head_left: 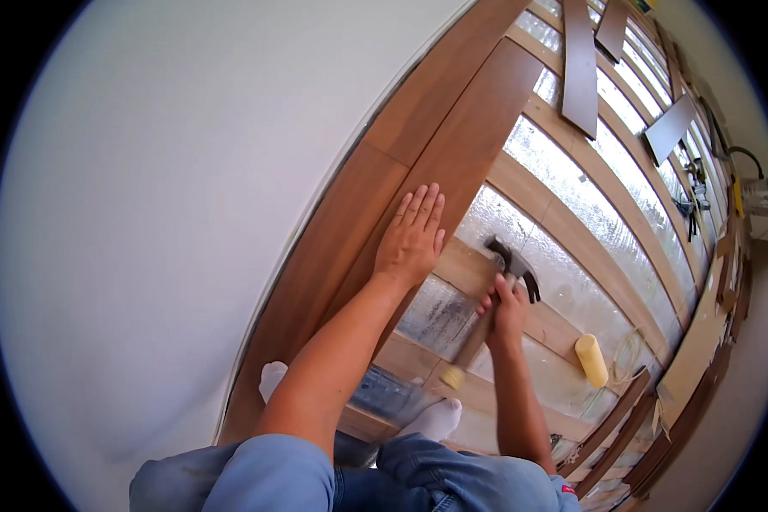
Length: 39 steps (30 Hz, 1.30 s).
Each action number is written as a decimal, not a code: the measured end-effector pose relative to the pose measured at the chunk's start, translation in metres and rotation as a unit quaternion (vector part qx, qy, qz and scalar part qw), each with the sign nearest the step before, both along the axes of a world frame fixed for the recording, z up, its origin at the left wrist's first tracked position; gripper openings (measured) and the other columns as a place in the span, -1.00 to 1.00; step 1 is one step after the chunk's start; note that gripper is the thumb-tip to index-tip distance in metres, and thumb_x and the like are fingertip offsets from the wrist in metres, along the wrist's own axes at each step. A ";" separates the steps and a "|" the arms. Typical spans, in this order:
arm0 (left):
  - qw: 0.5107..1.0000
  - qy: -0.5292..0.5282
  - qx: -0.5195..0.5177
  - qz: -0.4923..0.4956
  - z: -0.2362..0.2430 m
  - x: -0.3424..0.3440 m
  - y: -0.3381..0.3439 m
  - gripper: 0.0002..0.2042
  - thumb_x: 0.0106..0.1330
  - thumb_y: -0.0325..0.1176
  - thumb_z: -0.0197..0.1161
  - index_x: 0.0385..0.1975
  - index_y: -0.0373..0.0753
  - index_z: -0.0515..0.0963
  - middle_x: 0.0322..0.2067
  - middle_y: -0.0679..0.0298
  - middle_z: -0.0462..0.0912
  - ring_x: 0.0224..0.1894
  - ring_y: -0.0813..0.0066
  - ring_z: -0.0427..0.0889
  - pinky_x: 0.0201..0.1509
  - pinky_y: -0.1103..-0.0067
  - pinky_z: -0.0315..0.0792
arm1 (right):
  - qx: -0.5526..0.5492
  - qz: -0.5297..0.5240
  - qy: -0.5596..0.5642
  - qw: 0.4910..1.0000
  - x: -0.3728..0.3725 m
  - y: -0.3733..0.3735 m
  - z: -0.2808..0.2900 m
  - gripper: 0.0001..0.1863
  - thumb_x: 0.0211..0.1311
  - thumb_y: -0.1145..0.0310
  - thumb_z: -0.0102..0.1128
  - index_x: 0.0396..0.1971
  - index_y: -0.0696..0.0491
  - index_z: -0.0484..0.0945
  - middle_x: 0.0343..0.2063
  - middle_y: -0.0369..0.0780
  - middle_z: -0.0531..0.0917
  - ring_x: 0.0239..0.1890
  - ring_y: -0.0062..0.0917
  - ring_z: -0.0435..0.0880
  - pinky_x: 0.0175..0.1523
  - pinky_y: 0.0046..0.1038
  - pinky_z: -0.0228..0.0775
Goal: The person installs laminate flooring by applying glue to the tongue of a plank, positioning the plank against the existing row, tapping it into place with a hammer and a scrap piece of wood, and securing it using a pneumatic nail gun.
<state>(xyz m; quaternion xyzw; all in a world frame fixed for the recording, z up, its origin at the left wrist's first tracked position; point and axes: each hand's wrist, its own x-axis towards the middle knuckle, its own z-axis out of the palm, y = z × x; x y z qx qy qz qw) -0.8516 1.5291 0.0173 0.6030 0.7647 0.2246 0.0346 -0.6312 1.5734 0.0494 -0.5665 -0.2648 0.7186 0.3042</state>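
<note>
My left hand [410, 236] lies flat on a brown wooden floorboard [474, 119], its fingers stretched along the board. My right hand [509, 312] is wrapped round a claw hammer [471, 346] just right of the board's edge. The hammer's dark metal head [514, 260] points away from me, and its handle runs back toward my feet, slightly blurred by motion. Along the white wall, another row of floorboards [333, 230] sits beside the board under my left hand. Beneath the hammer are pale wooden battens [465, 267] with silver foil sheeting [495, 220] between them.
A yellow cylinder [591, 360] rests on the battens at right, near a loose pale cord [627, 354]. Loose planks [579, 77] lie across the battens at the far right. Further right are a yellow-and-grey machine with a hose [758, 196] and stacked boards [683, 418]. The white wall [171, 188] bounds the left.
</note>
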 end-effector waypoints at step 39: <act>0.999 -0.047 0.014 0.019 -0.004 -0.001 0.003 -0.43 0.45 -0.26 0.13 0.43 -0.34 0.34 0.51 0.10 0.26 0.56 0.20 0.18 0.67 0.31 -0.02 | -0.013 0.118 -0.019 0.993 -0.048 0.051 -0.014 -0.85 0.45 0.35 0.13 -0.35 0.03 0.43 -0.59 -0.33 0.45 -0.63 -0.63 0.45 -0.56 -0.51 0.41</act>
